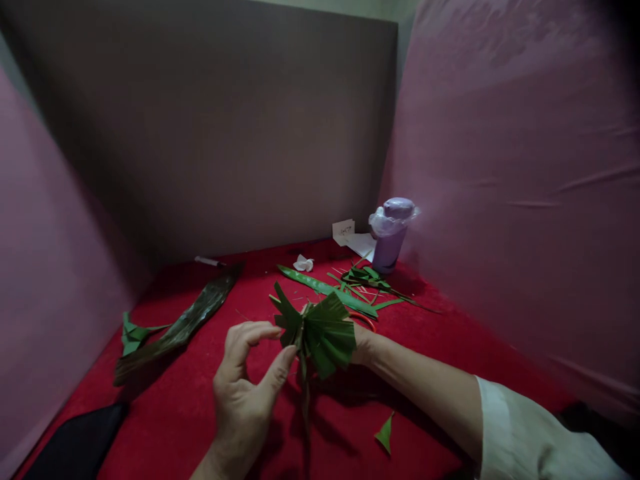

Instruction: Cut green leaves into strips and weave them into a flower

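A folded green leaf piece [320, 330], fanned out like a pleated bow with a stem hanging down, is held above the red tabletop [200, 413]. My left hand [245, 387] pinches its left side between thumb and forefinger. My right hand [361, 343] is mostly hidden behind the leaf fan and grips it from the right; its fingers do not show. A white sleeve [520, 433] covers my right forearm.
A long dark leaf [180, 327] lies at the left with a small folded green piece [133, 333] beside it. Green leaf strips [330, 290] and scraps [367, 275] lie behind, near a purple bottle [390, 237], white paper [350, 233] and a red-handled tool [365, 320]. A triangular scrap [385, 433] lies in front. Pink panels wall the booth.
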`<state>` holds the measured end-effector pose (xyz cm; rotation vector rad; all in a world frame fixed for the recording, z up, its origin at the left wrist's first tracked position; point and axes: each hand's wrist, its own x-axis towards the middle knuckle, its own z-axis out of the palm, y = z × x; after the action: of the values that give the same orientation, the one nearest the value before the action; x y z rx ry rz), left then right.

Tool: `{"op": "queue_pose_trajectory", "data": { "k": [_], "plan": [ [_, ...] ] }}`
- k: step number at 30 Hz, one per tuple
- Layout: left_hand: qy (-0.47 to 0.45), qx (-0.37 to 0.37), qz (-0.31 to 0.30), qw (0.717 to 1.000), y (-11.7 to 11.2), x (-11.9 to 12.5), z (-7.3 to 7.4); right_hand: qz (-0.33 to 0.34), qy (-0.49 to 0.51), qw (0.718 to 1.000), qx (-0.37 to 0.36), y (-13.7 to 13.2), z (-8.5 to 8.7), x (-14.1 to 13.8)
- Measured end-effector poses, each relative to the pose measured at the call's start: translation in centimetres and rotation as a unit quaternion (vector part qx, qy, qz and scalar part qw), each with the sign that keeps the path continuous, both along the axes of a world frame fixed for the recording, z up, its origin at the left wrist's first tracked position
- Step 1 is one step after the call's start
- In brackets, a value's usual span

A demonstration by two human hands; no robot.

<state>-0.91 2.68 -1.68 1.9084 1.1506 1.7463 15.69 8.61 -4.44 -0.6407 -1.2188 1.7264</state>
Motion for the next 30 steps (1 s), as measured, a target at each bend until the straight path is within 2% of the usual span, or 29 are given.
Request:
{"op": "queue_pose_trajectory", "data": {
  "k": [6,9,13,19,23,25,27,30],
  "plan": [
    [0.123,0.076,0.001,0.99,-0.6,0.6,0.3,0.018,0.019,0.999,0.035,-0.2,1.2,0.3],
    [0.128,0.099,-0.011,0.987,-0.8,0.6,0.2,0.015,0.023,0.998,0.055,-0.4,2.0,0.7],
    [0.098,0.09,-0.017,0.991,-1.2,0.5,0.3,0.021,0.017,0.997,0.072,-0.8,2.6,0.7],
    [0.02,0.007,0.005,1.0,-1.7,0.8,0.9,0.03,0.011,0.996,0.085,-1.5,2.4,0.0],
    [-0.001,-0.009,0.001,1.0,-1.7,0.8,0.7,0.02,0.01,0.996,0.09,-1.8,2.2,-0.1],
    [-0.049,-0.04,0.011,0.998,-1.7,0.6,0.6,0.015,-0.002,0.995,0.098,-1.8,2.4,0.0],
    [-0.128,-0.104,0.022,0.986,-1.7,0.4,0.5,-0.003,-0.024,0.994,0.106,-1.8,2.6,0.1],
    [-0.274,-0.215,0.014,0.937,-1.3,0.2,0.7,-0.063,-0.068,0.986,0.141,-1.8,2.9,0.2]
  ]
}}
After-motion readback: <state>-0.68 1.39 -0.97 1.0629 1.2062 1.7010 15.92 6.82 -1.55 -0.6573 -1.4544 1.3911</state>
